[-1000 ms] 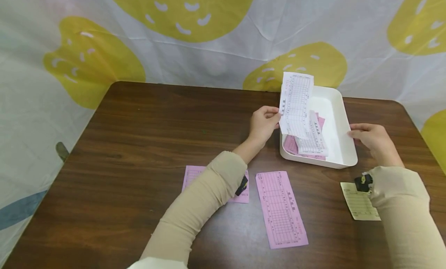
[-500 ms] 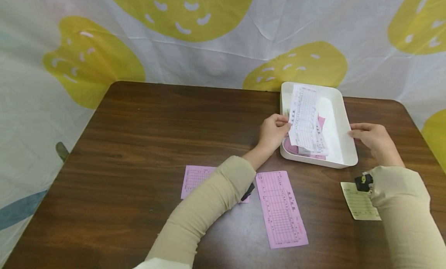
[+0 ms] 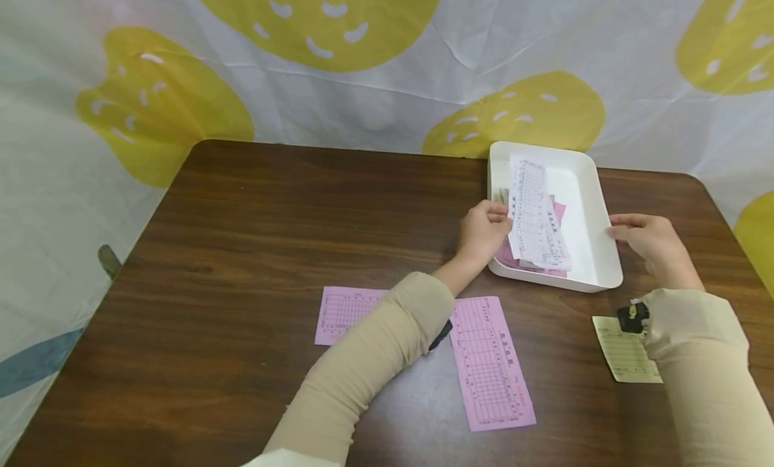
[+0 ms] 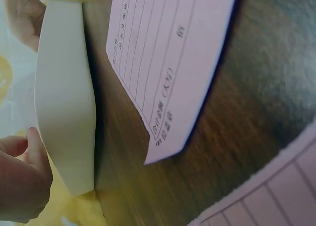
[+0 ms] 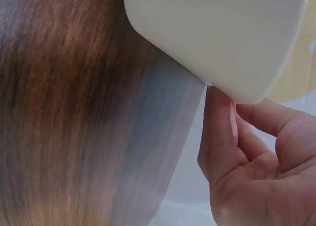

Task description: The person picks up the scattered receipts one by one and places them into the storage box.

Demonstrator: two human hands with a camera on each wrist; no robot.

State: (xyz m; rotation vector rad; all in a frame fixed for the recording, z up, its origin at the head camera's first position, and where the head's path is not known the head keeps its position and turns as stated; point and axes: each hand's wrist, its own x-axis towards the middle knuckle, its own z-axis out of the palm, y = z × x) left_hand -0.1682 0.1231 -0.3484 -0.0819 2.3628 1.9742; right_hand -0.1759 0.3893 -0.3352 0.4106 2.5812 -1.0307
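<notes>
My left hand is at the left rim of a white plastic tray, pinching the left edge of a white printed paper slip. That slip lies over another white slip and pink slips inside the tray. At the tray's right side, my right hand grips the rim between thumb and fingers. The right wrist view shows those fingers up against the tray's outer wall. In the left wrist view the left hand is beside the tray wall, and the slip is hidden behind it.
On the brown wood table, one pink slip lies in front of the tray. Another pink slip is partly under the left sleeve. A yellow slip lies beside the right sleeve. A patterned curtain hangs behind the table.
The left hand has moved right and slightly down, lowering the white slip from above the tray onto the papers inside. The right hand has stayed at the tray's right rim.
</notes>
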